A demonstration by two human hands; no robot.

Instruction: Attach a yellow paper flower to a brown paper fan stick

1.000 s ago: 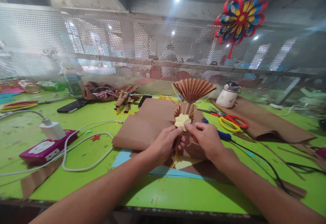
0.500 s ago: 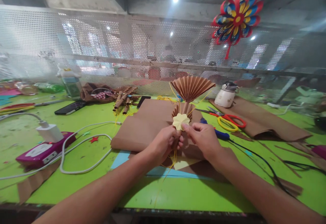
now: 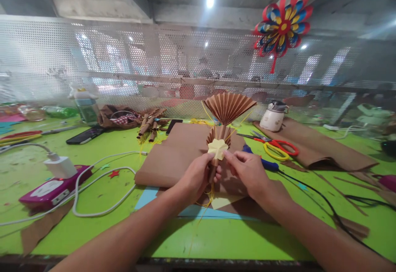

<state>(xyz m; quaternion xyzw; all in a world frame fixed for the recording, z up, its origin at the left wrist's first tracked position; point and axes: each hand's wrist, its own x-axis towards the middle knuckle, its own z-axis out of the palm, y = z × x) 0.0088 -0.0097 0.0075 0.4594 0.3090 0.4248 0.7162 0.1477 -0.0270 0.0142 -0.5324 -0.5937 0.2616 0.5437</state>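
Two hands [image 3: 249,169] pinch the cream paper flower [image 3: 218,148] between them, below the larger brown fan [image 3: 229,107].

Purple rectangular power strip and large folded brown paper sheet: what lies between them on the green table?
The head view shows a looping white cable, a small red star and a small green star lying between them.

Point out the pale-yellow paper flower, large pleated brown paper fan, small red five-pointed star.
Pale-yellow paper flower [image 3: 217,149], head view: centre of its face.
Pleated brown fan [image 3: 229,108], head view: middle pleats.
Red star [image 3: 114,174], head view: centre.
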